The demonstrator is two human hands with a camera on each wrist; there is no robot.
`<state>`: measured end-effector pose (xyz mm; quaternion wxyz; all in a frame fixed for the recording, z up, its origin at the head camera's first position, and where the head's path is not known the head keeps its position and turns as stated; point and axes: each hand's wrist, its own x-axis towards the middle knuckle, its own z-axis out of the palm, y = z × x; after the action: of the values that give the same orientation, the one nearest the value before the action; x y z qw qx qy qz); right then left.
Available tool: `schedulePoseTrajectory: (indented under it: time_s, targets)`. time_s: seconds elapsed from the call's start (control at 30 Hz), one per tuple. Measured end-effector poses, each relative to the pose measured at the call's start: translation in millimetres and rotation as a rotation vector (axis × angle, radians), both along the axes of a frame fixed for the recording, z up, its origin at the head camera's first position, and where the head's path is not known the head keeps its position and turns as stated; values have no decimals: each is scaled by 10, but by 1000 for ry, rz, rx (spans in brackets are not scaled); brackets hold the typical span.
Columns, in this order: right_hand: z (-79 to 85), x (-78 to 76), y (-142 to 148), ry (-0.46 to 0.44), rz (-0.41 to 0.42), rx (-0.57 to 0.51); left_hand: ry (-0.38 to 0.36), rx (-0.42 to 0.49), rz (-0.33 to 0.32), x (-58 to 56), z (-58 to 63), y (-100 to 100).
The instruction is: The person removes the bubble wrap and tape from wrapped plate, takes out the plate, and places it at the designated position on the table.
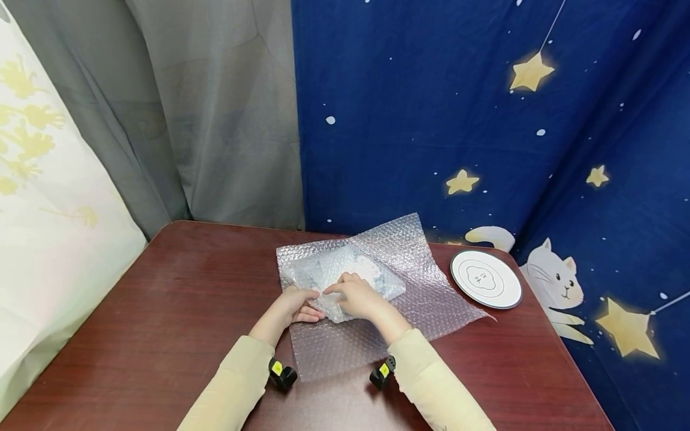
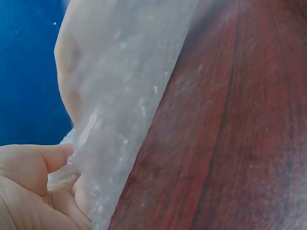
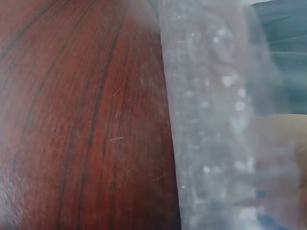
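Observation:
A bundle in bubble wrap (image 1: 323,269) lies on a larger spread sheet of bubble wrap (image 1: 334,353) on the table. Something white with bluish patches shows faintly through its layers. At the bundle's near left edge, my left hand (image 1: 295,304) pinches the wrap between thumb and fingers. My right hand (image 1: 360,297) rests over the bundle's near side, its index finger reaching toward the left thumb. In the left wrist view, the left hand (image 2: 33,187) grips wrap partly hidden by a raised layer. Blurred bubble wrap (image 3: 211,120) covers most of the right hand in its wrist view.
To the right, a white plate (image 1: 485,278) with a dark rim and a drawn centre stands close to the table's right edge. The brown table (image 1: 178,311) extends to both sides. Grey curtain (image 1: 226,120) and blue star-printed curtain (image 1: 399,120) hang behind it.

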<state>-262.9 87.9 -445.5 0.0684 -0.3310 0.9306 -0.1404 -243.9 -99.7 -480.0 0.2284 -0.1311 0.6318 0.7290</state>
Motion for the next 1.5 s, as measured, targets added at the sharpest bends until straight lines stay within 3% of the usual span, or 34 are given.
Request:
schedulePoseTrajectory:
  time_s: [0.53, 1.5]
  targets:
    - [15, 55, -45, -10, -27, 35, 6, -4, 1, -8, -21, 6]
    - [-58, 97, 11, 34, -35, -52, 6, -41, 33, 2, -44, 30]
